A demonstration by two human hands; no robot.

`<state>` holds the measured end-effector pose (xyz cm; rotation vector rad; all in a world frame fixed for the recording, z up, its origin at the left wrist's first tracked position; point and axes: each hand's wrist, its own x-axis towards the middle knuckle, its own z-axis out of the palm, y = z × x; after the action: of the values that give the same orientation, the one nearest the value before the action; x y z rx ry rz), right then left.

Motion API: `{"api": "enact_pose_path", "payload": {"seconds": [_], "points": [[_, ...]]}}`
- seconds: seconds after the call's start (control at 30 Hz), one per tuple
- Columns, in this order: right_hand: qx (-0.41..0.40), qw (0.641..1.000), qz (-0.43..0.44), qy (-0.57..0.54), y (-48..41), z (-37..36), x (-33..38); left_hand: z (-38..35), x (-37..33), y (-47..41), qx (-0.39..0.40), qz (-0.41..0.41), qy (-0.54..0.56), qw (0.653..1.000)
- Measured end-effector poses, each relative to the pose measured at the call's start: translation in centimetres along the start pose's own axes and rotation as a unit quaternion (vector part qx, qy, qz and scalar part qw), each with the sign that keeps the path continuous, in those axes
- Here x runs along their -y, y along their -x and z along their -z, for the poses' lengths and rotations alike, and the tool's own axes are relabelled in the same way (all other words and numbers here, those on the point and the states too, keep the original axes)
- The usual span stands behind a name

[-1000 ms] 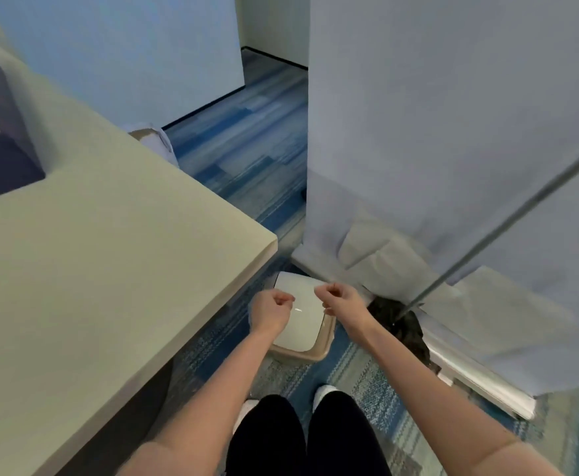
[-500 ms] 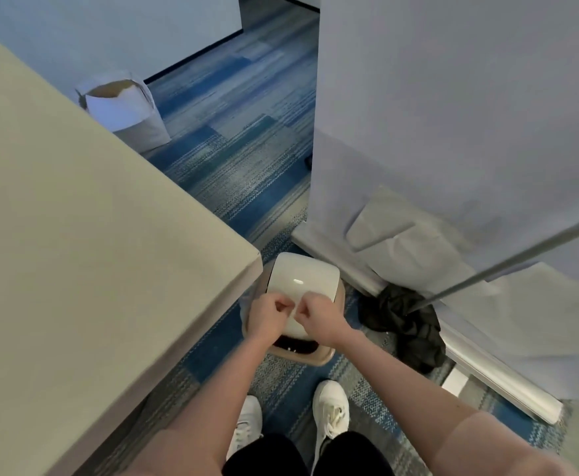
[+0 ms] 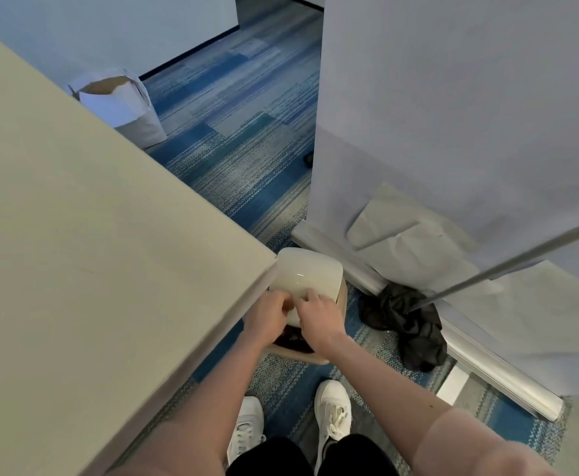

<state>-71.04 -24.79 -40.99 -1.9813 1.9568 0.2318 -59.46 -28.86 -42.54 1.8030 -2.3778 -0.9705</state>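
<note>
White bin lid at fingertips of left hand, right hand.

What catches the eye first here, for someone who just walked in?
The left hand and right hand meet, fingers curled, at the near edge of a small bin's white lid, which stands on the blue carpet by the corner of the table. To its right, a crumpled black cloth lies at the foot of the partition.
</note>
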Motion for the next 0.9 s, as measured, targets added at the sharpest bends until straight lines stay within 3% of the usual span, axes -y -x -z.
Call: {"api": "enact_pose_path", "payload": {"seconds": [0.33, 0.5, 0.9], "points": [[-0.005, 0.999, 0.045, 0.009, 0.0, 0.0, -0.8, 0.4, -0.3, -0.6, 0.005, -0.043, -0.011, 0.999], [-0.019, 0.999, 0.036, -0.032, 0.4, 0.0, -0.7, 0.9, -0.7, -0.2, 0.000, -0.066, -0.033, 0.997], [-0.011, 0.999, 0.029, -0.010, -0.1, -0.1, -0.8, 1.1, -0.7, -0.6, 0.008, -0.062, -0.048, 0.997]]}}
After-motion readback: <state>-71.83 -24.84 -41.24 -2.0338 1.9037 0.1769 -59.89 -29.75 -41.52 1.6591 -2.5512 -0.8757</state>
